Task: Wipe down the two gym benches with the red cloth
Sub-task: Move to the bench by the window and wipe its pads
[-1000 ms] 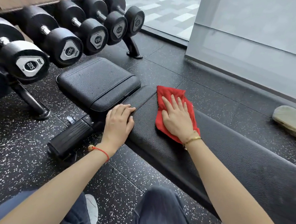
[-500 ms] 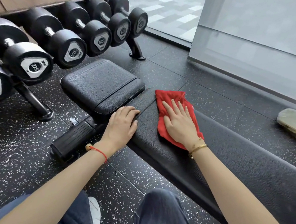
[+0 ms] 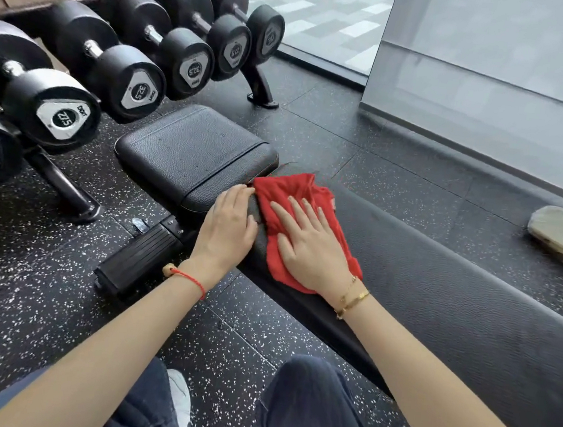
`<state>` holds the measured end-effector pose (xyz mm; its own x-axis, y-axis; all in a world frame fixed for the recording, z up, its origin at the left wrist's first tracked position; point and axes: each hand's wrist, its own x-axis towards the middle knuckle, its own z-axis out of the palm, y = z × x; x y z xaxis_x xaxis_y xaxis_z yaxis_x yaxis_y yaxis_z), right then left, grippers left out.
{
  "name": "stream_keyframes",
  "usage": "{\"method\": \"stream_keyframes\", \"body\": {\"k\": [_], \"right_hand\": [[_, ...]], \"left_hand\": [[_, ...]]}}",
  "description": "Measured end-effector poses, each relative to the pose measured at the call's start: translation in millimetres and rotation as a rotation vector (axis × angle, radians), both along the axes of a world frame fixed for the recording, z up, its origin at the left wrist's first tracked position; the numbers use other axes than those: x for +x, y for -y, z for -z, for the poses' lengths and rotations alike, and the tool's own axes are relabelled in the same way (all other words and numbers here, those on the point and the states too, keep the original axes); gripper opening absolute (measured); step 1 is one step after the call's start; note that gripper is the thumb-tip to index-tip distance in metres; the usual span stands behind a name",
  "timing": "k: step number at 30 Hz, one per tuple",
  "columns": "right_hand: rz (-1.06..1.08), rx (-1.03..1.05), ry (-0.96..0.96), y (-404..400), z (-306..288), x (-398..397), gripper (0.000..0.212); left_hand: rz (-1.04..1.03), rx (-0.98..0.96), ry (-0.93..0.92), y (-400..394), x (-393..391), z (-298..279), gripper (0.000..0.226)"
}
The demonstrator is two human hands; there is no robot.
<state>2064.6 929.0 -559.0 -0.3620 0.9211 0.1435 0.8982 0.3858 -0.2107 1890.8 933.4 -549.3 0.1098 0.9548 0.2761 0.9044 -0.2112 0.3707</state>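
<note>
Bright, even daylight enters through the window (image 3: pixel 313 13) at the top. Shadows are soft and faint. The wide-angle lens bends the edges; the dumbbells (image 3: pixel 131 78) at upper left look slightly blurred.

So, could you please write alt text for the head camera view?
The right hand presses a crumpled red cloth flat on a long black padded bench. The left hand rests on its end, near the black seat pad and black dumbbells.
</note>
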Motion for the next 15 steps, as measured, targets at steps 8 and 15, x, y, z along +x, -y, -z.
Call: {"method": "stream_keyframes", "body": {"k": [8,15], "right_hand": [[0.308,0.008,0.029,-13,-5,-10,0.059],[0.102,0.013,0.002,53,0,11,0.058]], "left_hand": [[-0.029,-0.009,0.018,4,2,1,0.049],[0.018,-0.003,-0.008,0,16,6,0.046]]}}
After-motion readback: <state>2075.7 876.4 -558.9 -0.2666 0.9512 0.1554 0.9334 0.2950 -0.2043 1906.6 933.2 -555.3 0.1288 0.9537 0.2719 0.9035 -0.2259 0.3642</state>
